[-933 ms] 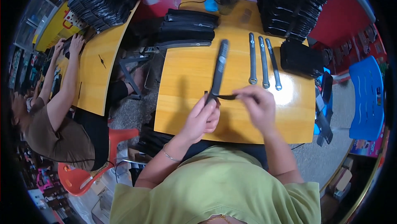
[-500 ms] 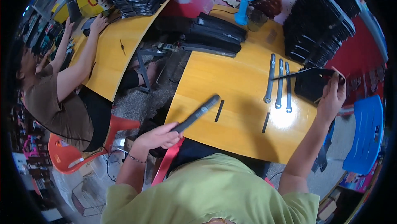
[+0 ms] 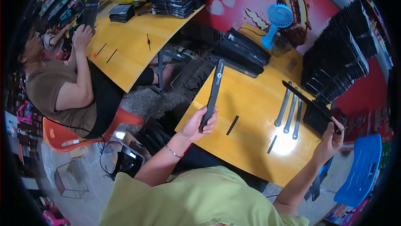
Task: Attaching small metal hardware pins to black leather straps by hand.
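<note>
My left hand (image 3: 195, 126) is wrapped round the lower end of a long dark strap (image 3: 214, 88), which stands nearly upright above the near left edge of the table. It has a rounded top and pale printing. At the right, my right hand (image 3: 330, 143) grips one end of a long flat black strip (image 3: 307, 97). The strip slants up and left over the tops of several grey straps (image 3: 289, 111) with round ends, laid side by side. Two thin black strips, a left one (image 3: 232, 125) and a right one (image 3: 272, 144), lie on the table.
Black packs (image 3: 244, 55) are stacked at the table's far left, by a blue fan (image 3: 275, 21) and a glass (image 3: 281, 45). Tall black stacks (image 3: 334, 67) stand far right. A blue stool (image 3: 361, 171) is at right. A person (image 3: 62, 92) works at another table (image 3: 131, 65).
My left hand has risen and moved right, turning its strap upright. The strip in my right hand now slants up leftward instead of lying nearly level. The view has shifted; the other person's hands have moved.
</note>
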Tool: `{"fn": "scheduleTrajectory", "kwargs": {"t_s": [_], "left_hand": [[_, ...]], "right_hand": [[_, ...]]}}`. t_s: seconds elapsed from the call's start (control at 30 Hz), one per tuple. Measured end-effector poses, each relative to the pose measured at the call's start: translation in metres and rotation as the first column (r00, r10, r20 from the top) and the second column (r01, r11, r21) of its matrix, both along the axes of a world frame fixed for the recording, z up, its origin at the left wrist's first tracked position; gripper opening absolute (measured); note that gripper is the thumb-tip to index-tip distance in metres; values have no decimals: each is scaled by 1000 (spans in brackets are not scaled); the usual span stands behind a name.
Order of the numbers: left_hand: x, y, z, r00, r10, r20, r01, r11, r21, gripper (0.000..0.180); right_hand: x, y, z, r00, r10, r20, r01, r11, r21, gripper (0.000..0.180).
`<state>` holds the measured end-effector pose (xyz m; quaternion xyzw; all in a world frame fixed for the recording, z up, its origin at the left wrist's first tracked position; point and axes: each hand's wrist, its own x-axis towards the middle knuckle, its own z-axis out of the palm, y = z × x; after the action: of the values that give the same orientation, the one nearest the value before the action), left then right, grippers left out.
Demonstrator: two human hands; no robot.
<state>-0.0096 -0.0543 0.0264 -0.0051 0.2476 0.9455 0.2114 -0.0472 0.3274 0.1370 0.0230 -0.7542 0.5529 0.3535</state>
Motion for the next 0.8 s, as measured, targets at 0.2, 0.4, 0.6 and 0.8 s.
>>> {"fn": "scheduleTrajectory", "kwargs": {"t_s": [0.2,0.4,0.6,0.8], "left_hand": [[-16,4,-26,996,-7,91,-2,995,102,30],[-18,-1,-28,989,49,140,-74,980,183,31],[-21,5,-29,990,34,138,-59,981,185,31],[-19,5,-28,988,30,151,-62,974,217,32]], "right_hand": [[1,-10,3,999,2,-42,4,989,149,16],[-43,-42,-16,993,-70,-91,98,930,353,11],[-53,-58,-55,997,62,-51,-6,697,717,30],[-43,-70,-93,952,77,296,-293,510,808,25]]}}
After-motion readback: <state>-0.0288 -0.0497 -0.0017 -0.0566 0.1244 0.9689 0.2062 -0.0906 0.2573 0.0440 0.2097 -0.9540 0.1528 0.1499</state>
